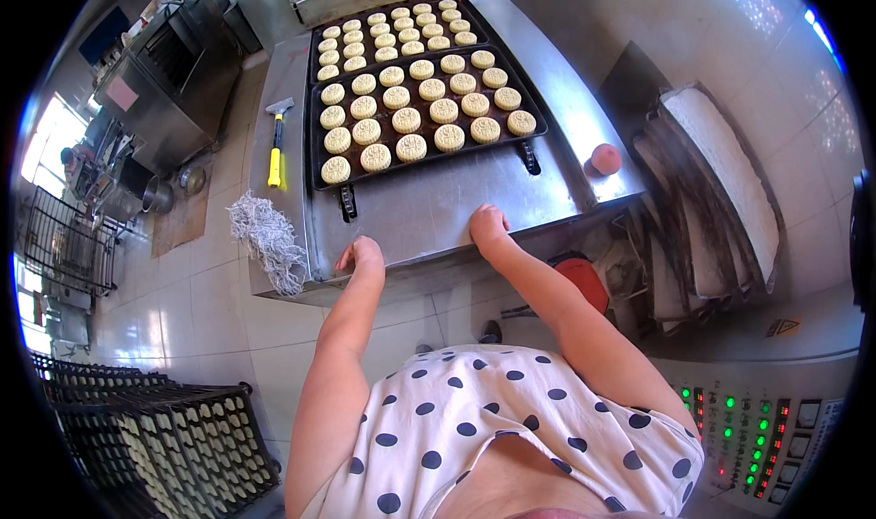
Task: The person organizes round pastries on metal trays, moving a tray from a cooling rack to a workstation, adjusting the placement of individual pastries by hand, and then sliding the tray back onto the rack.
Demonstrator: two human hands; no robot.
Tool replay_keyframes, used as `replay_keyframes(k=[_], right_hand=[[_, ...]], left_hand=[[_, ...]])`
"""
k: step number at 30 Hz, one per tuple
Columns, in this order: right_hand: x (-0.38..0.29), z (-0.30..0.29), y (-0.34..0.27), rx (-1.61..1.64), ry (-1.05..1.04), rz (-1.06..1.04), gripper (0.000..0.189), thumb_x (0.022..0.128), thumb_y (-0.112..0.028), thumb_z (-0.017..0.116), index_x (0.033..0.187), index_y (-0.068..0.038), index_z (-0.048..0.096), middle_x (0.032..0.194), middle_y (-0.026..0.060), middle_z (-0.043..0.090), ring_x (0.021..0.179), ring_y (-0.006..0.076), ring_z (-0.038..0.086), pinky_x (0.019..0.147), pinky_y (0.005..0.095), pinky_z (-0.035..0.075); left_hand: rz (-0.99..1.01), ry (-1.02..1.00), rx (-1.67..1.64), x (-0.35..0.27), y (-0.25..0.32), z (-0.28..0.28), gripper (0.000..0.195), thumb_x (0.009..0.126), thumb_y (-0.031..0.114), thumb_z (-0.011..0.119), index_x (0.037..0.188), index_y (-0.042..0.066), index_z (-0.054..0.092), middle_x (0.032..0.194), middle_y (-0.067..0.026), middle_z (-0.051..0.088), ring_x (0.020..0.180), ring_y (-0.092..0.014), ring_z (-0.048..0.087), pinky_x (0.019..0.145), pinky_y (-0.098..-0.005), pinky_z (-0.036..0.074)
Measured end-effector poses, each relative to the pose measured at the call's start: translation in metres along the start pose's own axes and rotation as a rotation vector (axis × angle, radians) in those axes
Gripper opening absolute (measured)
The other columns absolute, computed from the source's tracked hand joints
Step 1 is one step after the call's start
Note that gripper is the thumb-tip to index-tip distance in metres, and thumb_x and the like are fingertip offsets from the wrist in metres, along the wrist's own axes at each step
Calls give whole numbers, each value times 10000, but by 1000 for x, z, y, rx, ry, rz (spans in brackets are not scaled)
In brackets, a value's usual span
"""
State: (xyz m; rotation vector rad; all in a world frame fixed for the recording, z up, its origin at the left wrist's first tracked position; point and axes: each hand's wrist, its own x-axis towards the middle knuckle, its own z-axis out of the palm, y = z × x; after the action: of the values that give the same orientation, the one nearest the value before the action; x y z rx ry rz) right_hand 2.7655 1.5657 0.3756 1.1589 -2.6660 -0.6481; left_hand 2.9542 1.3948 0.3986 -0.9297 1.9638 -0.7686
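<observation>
My left hand rests at the front edge of a stainless steel conveyor table, its fingers loosely bent and nothing visible in them. Farther right, my right hand lies on the same edge with its fingers curled; whether they are closed cannot be seen. Beyond both hands, a dark baking tray holds rows of pale, round, pattern-pressed mooncakes. A second tray of mooncakes stands directly behind it. Two chain links show in slots in front of the near tray.
A scraper with a yellow handle and a frayed white rag lie on the table's left side. A pinkish ball sits at right. Stacked trays or boards stand beyond it. A loaded rack is lower left, a control panel lower right.
</observation>
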Motion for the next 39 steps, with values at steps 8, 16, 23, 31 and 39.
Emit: replay_keyframes(k=[8,16,23,31,39], right_hand=[[-7,-6,4,-19,7,-26,251,786,-236,554,887,-33,660,882,137,571,728,290,605,391,431,499],[-10,-9,3,-21,2,-29,240,793,-215,541,896,-33,659,877,138,568,723,289,607,389,426,499],[-11,-5,2,-25,18,-26,238,793,-215,541,897,-38,661,881,139,569,723,291,611,387,428,499],[-12,-1,0,-23,10,-28,244,786,-222,555,905,-36,660,885,140,570,727,291,611,386,432,499],[-14,0,-1,-10,13,-35,251,795,-215,539,912,-25,655,894,148,572,731,293,611,379,432,497]], left_hand=[[56,-28,-6,-8,-4,-7,213,741,74,566,867,-64,668,800,-230,660,634,-385,659,410,-446,540],[-30,-2,13,-4,3,1,200,747,103,594,874,-14,694,824,-167,678,641,-367,666,436,-459,544],[-9,-27,21,0,6,4,204,747,108,598,878,-16,692,824,-168,677,642,-370,665,434,-461,543],[-24,-14,25,-2,8,4,197,742,102,599,875,-11,690,834,-179,676,643,-370,665,442,-462,544],[-12,-16,36,1,10,10,194,741,110,606,875,1,693,838,-163,678,633,-358,665,438,-459,546]])
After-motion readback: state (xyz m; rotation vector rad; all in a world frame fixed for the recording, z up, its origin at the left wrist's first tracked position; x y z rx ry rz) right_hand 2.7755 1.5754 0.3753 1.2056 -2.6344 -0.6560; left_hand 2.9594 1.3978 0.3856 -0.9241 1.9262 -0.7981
